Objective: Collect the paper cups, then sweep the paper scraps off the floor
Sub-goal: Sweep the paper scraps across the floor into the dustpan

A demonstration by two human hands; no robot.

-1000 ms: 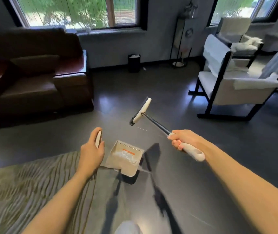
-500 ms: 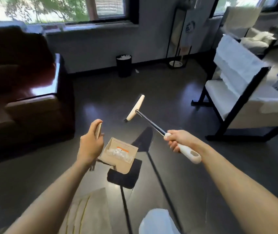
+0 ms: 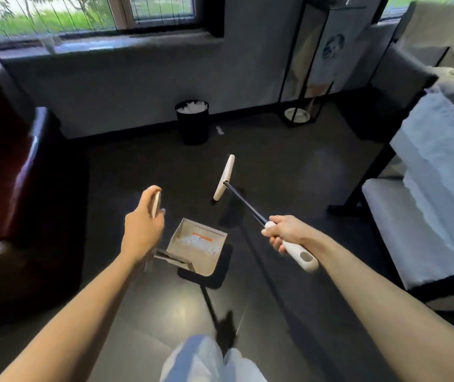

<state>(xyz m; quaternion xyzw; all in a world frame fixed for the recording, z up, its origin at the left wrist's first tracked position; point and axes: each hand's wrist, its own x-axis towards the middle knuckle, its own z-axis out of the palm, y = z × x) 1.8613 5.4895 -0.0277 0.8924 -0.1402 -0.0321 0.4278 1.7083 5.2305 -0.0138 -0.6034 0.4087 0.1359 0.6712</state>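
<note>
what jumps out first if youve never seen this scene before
Centre frame, the left hand grips the upright handle of a beige plastic dustpan with pale scraps in its tray. The right hand holds a white-handled broom whose head points ahead over the dark floor. Beyond them, by the far wall, stands a black round wastebasket topped with white paper, with one white paper scrap lying beside it.
</note>
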